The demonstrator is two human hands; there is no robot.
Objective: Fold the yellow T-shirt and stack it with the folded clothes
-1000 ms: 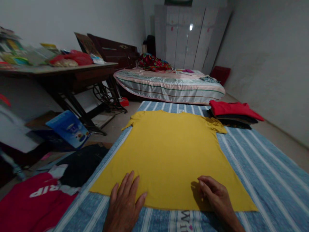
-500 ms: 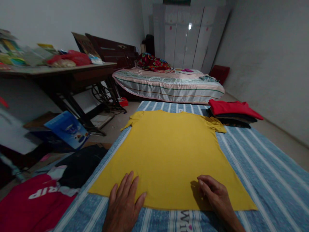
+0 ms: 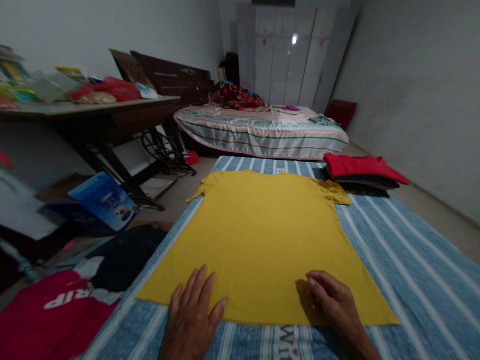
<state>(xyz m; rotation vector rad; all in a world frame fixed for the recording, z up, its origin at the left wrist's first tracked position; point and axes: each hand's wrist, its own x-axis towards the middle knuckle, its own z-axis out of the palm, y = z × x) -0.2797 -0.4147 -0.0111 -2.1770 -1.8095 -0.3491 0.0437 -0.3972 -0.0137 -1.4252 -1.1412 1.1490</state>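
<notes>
A yellow short-sleeved T-shirt (image 3: pixel 270 240) lies spread flat on a blue-and-white striped cloth (image 3: pixel 408 260), its hem towards me and its neck at the far end. My left hand (image 3: pixel 193 312) rests flat on the shirt's lower left part near the hem, fingers stretched and thumb apart. Over the lower right part hovers my right hand (image 3: pixel 333 297), casting a shadow on the fabric. Its fingers are loosely curled, with the thumb near the index finger and nothing visible in them.
A stack of folded clothes, topped by a red garment (image 3: pixel 362 167), sits at the far right of the striped cloth. Below left lie a pinkish-red garment (image 3: pixel 56 320) and dark clothing (image 3: pixel 127 255). A cluttered sewing-machine table (image 3: pixel 123 112) stands left; a bed (image 3: pixel 258 135) is beyond.
</notes>
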